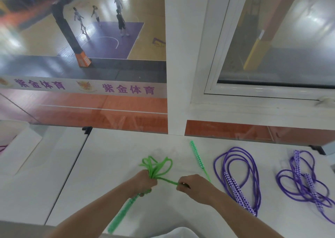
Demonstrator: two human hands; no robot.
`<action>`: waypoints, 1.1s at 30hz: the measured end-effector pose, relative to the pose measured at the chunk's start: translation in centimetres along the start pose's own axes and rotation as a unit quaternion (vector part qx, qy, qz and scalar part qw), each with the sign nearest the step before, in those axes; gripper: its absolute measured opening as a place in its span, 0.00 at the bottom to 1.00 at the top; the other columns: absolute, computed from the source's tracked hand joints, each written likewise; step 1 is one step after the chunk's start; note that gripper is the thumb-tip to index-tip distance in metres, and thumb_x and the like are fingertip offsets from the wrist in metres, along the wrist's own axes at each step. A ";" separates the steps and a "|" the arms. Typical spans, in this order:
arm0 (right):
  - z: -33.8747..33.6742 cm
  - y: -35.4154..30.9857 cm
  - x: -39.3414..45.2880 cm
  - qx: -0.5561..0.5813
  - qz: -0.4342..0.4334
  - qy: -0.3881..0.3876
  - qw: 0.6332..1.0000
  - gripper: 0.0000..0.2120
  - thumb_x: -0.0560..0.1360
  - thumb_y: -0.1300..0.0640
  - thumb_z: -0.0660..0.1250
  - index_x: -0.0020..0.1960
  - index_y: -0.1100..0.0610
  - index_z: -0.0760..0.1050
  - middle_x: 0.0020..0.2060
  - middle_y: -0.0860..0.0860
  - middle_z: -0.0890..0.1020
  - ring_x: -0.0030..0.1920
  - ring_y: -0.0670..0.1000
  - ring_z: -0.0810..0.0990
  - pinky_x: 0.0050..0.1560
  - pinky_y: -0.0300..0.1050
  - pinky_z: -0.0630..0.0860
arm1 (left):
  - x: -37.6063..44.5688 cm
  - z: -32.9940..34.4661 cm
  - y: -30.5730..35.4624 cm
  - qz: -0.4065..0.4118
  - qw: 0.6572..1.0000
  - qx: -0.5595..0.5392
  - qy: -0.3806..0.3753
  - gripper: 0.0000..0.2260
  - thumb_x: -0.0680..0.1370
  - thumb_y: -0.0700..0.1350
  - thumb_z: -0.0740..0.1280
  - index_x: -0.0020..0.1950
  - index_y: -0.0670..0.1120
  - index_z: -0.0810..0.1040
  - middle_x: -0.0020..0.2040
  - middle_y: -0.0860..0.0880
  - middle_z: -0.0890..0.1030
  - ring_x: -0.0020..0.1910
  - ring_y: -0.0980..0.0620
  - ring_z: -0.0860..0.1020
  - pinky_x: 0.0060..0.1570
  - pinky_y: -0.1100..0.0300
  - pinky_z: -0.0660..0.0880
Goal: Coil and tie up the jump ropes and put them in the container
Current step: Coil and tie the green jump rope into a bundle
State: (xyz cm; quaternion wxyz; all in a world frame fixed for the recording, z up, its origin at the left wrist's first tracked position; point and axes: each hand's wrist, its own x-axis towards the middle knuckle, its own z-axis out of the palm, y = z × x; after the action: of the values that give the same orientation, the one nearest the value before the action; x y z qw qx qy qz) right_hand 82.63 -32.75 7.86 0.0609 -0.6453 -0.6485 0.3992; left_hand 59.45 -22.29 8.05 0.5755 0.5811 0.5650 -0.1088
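Head view: left hand (pixel 145 181) grips the coiled green rope (pixel 157 166), right hand (pixel 194 186) at 3 o'clock pinching its strand.

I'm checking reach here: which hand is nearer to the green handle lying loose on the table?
Right. The right hand sits just below and left of the loose green handle; the left hand is farther left, gripping the coil.

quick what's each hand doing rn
Left hand: closed around the bunched green rope.
Right hand: pinching a strand of that rope.
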 end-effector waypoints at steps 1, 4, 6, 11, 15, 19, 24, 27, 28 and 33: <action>-0.4 -0.6 -0.2 -0.021 -0.035 -0.017 0.999 0.12 0.81 0.44 0.61 0.48 0.51 0.77 0.44 0.50 0.81 0.45 0.52 0.79 0.47 0.51 0.75 | 0.1 -0.4 0.0 0.011 0.996 0.086 0.028 0.06 0.75 0.45 0.66 0.49 0.45 0.72 0.38 0.47 0.76 0.33 0.48 0.78 0.27 0.57 0.70; -2.3 -3.2 -0.1 -0.079 -0.128 -0.012 0.989 0.11 0.82 0.48 0.61 0.52 0.52 0.79 0.48 0.50 0.80 0.49 0.51 0.78 0.50 0.49 0.74 | -0.3 -0.1 0.6 0.082 0.912 0.400 0.037 0.14 0.78 0.51 0.62 0.59 0.45 0.76 0.57 0.43 0.81 0.56 0.42 0.80 0.50 0.53 0.76; -4.0 -4.5 0.7 -0.087 -0.166 0.012 0.982 0.11 0.81 0.48 0.63 0.55 0.52 0.80 0.49 0.48 0.81 0.50 0.50 0.79 0.51 0.47 0.74 | -1.6 0.8 1.9 0.129 0.857 0.499 -0.005 0.14 0.79 0.54 0.61 0.59 0.48 0.77 0.58 0.44 0.81 0.58 0.41 0.79 0.53 0.50 0.76; -7.1 -3.9 2.2 0.032 -0.144 -0.005 0.989 0.10 0.78 0.47 0.69 0.52 0.53 0.83 0.43 0.43 0.82 0.44 0.40 0.78 0.49 0.36 0.74 | -5.1 1.8 5.1 0.251 0.794 0.550 -0.060 0.14 0.80 0.56 0.62 0.53 0.46 0.77 0.48 0.41 0.81 0.46 0.39 0.79 0.45 0.51 0.75; -5.8 -0.6 1.5 0.204 -0.140 0.020 0.969 0.10 0.79 0.50 0.68 0.54 0.53 0.84 0.45 0.48 0.86 0.47 0.46 0.83 0.51 0.40 0.77 | -6.7 -0.9 6.6 0.258 0.920 0.292 -0.038 0.09 0.77 0.54 0.66 0.41 0.51 0.73 0.34 0.53 0.77 0.32 0.56 0.74 0.35 0.61 0.71; -3.1 -0.5 0.8 0.374 -0.042 0.019 0.926 0.12 0.77 0.45 0.67 0.51 0.52 0.82 0.29 0.46 0.72 0.28 0.46 0.69 0.29 0.39 0.66 | -6.3 -2.0 6.8 0.190 0.981 -0.019 0.008 0.07 0.78 0.45 0.67 0.40 0.48 0.74 0.30 0.48 0.76 0.27 0.52 0.72 0.29 0.61 0.68; -0.8 -3.2 0.6 0.321 0.007 -0.008 0.947 0.12 0.85 0.52 0.57 0.54 0.54 0.79 0.31 0.47 0.68 0.27 0.46 0.65 0.28 0.38 0.63 | -3.3 -2.3 6.4 0.074 0.978 -0.187 0.053 0.05 0.77 0.38 0.65 0.42 0.41 0.72 0.31 0.43 0.72 0.26 0.50 0.68 0.26 0.61 0.62; -1.8 -4.4 -0.1 0.101 -0.006 -0.016 0.995 0.12 0.84 0.51 0.57 0.50 0.52 0.78 0.36 0.46 0.75 0.34 0.46 0.73 0.38 0.39 0.70 | -1.6 -3.1 5.3 0.054 0.995 0.003 0.084 0.03 0.76 0.40 0.63 0.43 0.43 0.73 0.34 0.46 0.75 0.31 0.49 0.73 0.29 0.59 0.67; -2.5 -4.9 -0.4 0.027 -0.032 -0.018 0.999 0.13 0.84 0.49 0.58 0.47 0.54 0.76 0.37 0.49 0.77 0.37 0.50 0.75 0.41 0.44 0.72 | -1.4 -3.0 4.9 0.062 0.986 0.121 0.098 0.02 0.76 0.42 0.63 0.44 0.44 0.73 0.38 0.47 0.77 0.36 0.49 0.76 0.33 0.59 0.70; -6.4 -6.5 -0.9 -0.124 -0.159 -0.002 0.979 0.13 0.82 0.45 0.60 0.42 0.51 0.73 0.38 0.49 0.78 0.40 0.51 0.76 0.44 0.50 0.73 | -2.5 -0.9 5.2 0.127 0.865 0.481 0.062 0.11 0.78 0.45 0.60 0.59 0.44 0.72 0.54 0.43 0.79 0.53 0.40 0.80 0.43 0.54 0.72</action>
State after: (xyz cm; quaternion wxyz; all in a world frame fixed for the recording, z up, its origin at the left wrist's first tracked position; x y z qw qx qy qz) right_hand 81.42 -29.75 16.45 0.0421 -0.5357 -0.7873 0.3024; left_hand 62.19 -21.40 13.14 0.1971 0.8580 0.3987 -0.2568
